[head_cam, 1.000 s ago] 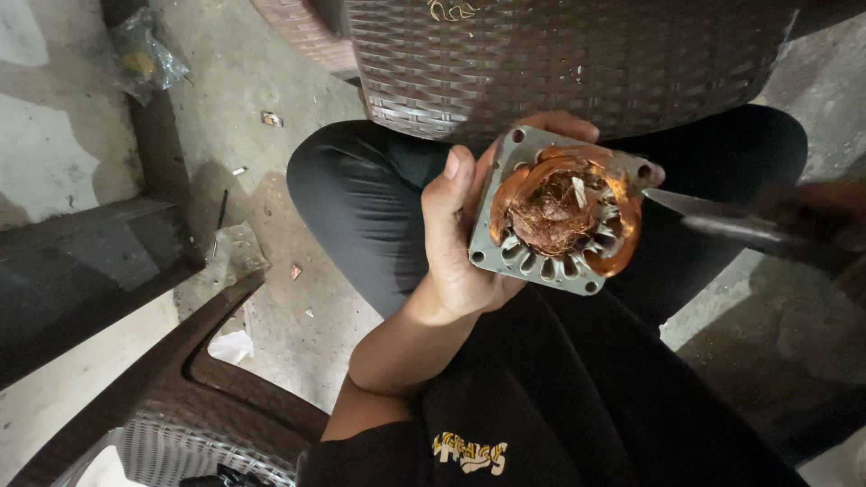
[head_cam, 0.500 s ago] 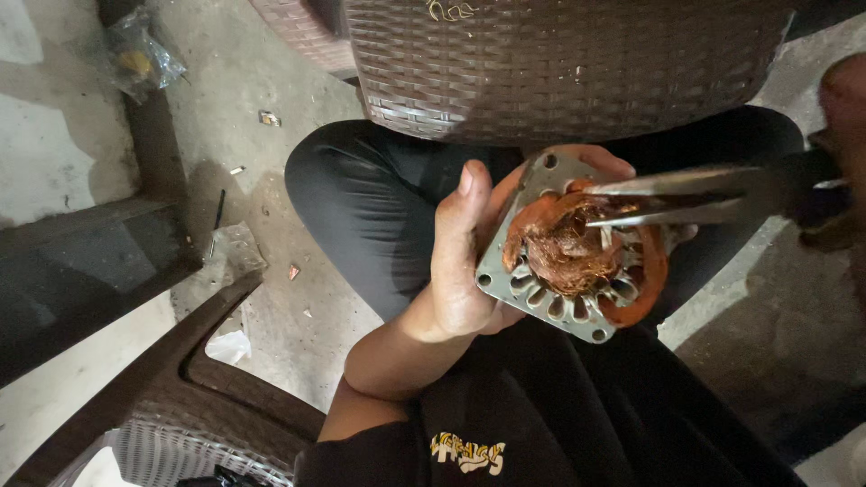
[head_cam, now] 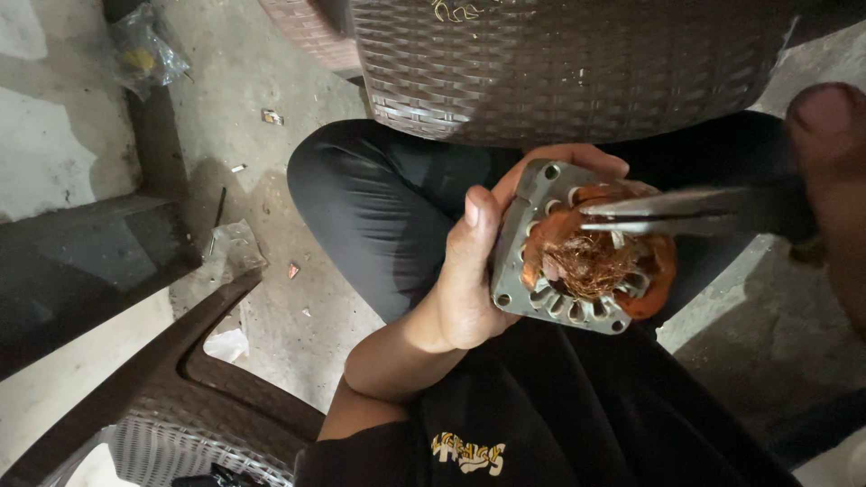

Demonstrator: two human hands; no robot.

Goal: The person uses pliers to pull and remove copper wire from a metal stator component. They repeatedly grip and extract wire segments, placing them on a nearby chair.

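Closer now come our pliers (head_cam: 686, 212), right hand (head_cam: 834, 180) clenched around their handles, tips nearly shut over the copper winding (head_cam: 595, 261), while our left hand (head_cam: 469, 271) clamps the stator (head_cam: 541, 243) above our lap — best bite few strands, pull straight.

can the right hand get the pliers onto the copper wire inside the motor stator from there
Probably yes. The right hand holds the pliers with tips already over the copper wire, and the left hand grips only the motor stator by its edge, leaving the open face clear.
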